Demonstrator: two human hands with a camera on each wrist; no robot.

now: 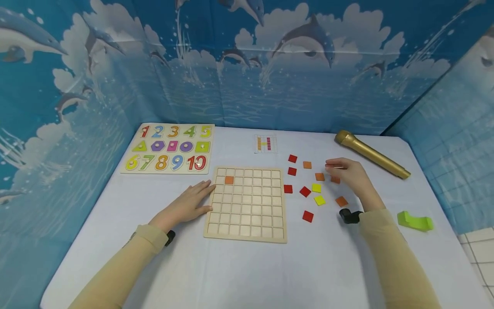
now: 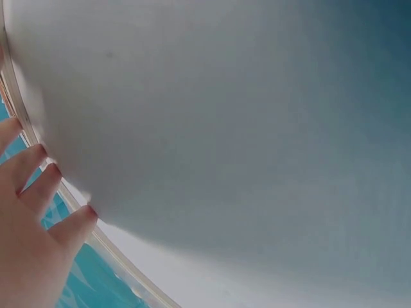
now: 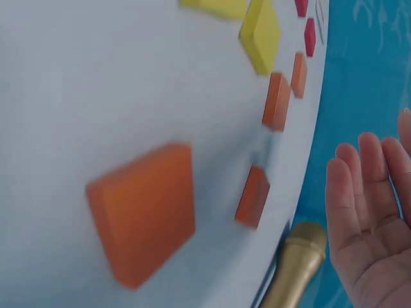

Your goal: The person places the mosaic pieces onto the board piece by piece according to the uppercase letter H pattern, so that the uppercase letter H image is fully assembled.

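A wooden grid board (image 1: 245, 205) lies on the white table, and one orange tile (image 1: 229, 180) sits in a cell near its upper left corner. The fingertips of my left hand (image 1: 187, 206) touch the board's left edge, fingers spread. My right hand (image 1: 351, 172) hovers above the loose tiles, its fingers (image 3: 372, 167) fairly straight and nothing visible in them. Below that hand lie an orange tile (image 1: 335, 179) and another orange tile (image 1: 341, 201). Two yellow tiles (image 1: 316, 188) and several red tiles (image 1: 305, 191) are scattered between it and the board.
A number-and-shape puzzle board (image 1: 166, 149) lies at the back left. Behind the grid board is a small pattern card (image 1: 266, 143). A gold microphone (image 1: 372, 154) lies at the back right, and a green curved block (image 1: 415, 221) at the right. A dolphin-print curtain (image 1: 247, 86) borders the table.
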